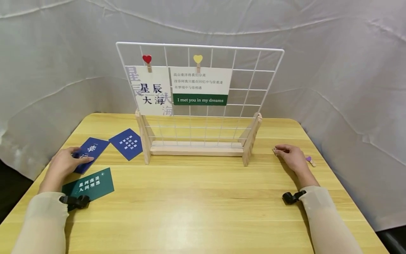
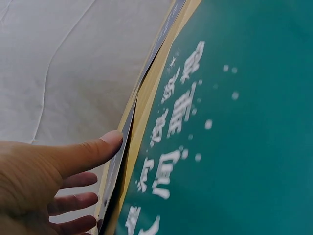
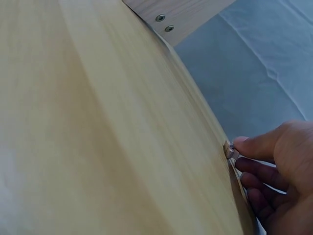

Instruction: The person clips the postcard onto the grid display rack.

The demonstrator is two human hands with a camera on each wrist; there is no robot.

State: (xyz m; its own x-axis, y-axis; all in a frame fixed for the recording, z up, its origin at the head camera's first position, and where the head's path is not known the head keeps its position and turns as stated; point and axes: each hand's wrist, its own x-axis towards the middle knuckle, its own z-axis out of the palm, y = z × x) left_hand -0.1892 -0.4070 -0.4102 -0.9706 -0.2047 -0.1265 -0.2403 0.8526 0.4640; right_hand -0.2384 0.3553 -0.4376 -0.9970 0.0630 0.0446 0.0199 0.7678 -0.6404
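Observation:
In the head view my left hand [image 1: 63,163] pinches a dark blue card [image 1: 96,146] with white characters at the table's left, thumb on its face. The left wrist view shows the thumb [image 2: 100,149] on the card's edge, fingers on the far side. A green card [image 1: 103,183] lies nearer, partly under that wrist. A second blue card [image 1: 125,145] lies to the right. At the table's right, my right hand [image 1: 293,159] holds a small wooden clothespin [image 3: 230,151] between thumb and forefinger, close to the tabletop. Beside this hand lies a clothespin with a purple heart [image 1: 308,159].
A white wire grid [image 1: 247,83] stands in a wooden base [image 1: 196,152] at the table's back middle. Clothespins with a red heart [image 1: 147,59] and a yellow heart [image 1: 198,59] hold a white card [image 1: 153,79] and a white-and-green card [image 1: 203,84] on it. Grey cloth hangs behind.

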